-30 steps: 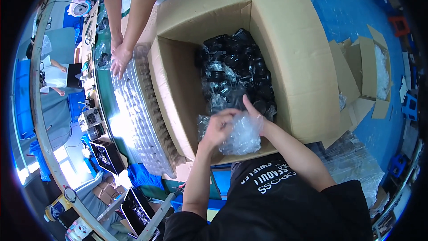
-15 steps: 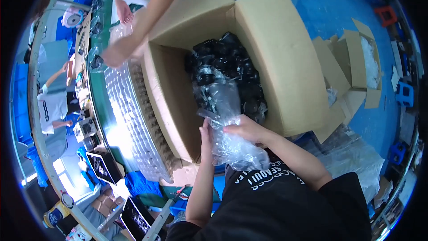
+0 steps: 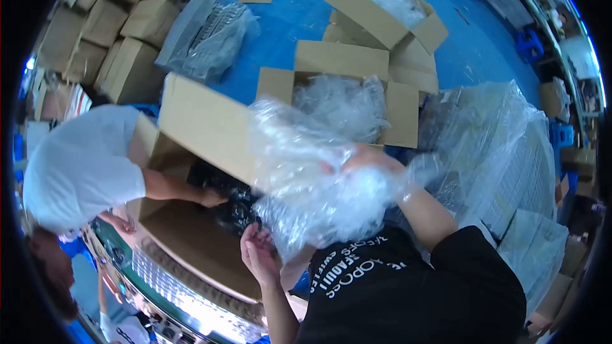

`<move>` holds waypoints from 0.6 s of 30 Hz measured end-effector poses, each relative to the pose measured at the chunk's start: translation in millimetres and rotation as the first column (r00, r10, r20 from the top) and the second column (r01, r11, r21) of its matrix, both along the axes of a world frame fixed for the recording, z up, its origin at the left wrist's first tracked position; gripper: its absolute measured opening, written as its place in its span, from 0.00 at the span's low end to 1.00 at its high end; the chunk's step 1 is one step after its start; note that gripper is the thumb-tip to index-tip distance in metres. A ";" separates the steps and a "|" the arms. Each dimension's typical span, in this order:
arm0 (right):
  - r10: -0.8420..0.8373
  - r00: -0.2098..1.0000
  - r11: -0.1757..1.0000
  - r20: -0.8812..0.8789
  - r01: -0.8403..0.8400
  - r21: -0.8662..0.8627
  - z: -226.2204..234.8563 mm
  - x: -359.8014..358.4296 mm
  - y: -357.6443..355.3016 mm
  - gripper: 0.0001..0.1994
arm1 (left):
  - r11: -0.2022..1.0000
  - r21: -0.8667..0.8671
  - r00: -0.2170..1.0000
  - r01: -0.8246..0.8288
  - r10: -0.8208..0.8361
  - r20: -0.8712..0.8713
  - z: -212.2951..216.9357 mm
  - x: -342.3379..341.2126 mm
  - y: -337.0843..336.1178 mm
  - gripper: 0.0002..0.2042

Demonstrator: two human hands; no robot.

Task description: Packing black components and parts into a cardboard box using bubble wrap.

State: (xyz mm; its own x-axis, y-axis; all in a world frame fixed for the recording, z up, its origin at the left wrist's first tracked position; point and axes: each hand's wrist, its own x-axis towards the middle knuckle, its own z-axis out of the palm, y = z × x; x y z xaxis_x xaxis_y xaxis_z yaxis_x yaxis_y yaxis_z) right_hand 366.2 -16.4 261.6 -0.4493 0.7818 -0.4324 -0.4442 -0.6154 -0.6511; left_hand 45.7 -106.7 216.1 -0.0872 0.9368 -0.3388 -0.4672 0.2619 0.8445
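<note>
My right hand (image 3: 373, 158) is closed on a bunch of crumpled clear plastic bags (image 3: 312, 185), lifted over the near right side of a large cardboard box (image 3: 204, 124). The bags are partly smeared by motion. My left hand (image 3: 260, 256) is beside the lower left edge of the bags, fingers apart and loosely bent, with no hold on anything that I can see. Inside the box lie shiny black parts (image 3: 237, 211), their exact kind unclear. A co-worker's hand (image 3: 213, 197) reaches in among them from the left.
Beyond the large box, a smaller open carton (image 3: 341, 57) holds more clear bags (image 3: 344, 107). Another open carton (image 3: 370, 22) stands farther off on the blue floor (image 3: 299, 16). Film-wrapped trays (image 3: 503, 153) are stacked at right, and closed boxes (image 3: 131, 67) at far left.
My view has swung to the right. My right hand has raised the plastic bags out of the box and to the right; my left hand has let go. The co-worker's arm now reaches into the box.
</note>
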 end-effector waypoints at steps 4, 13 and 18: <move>-0.465 0.881 0.497 0.087 0.179 0.849 -197.0 102.3 19.7 0.11 | 0.970 -0.243 0.816 0.003 -0.142 -0.560 -1.2 36.1 1.8 0.16; -0.014 0.088 0.921 0.996 0.390 -0.021 -499.8 206.2 77.3 0.19 | 0.925 -0.376 0.476 0.053 -0.354 -0.805 -56.0 55.1 -26.4 0.20; -0.195 -0.061 0.972 0.979 -0.147 0.184 -595.0 179.4 115.8 0.23 | 0.822 -0.569 0.256 0.036 -0.558 -0.789 -108.6 100.2 42.9 0.20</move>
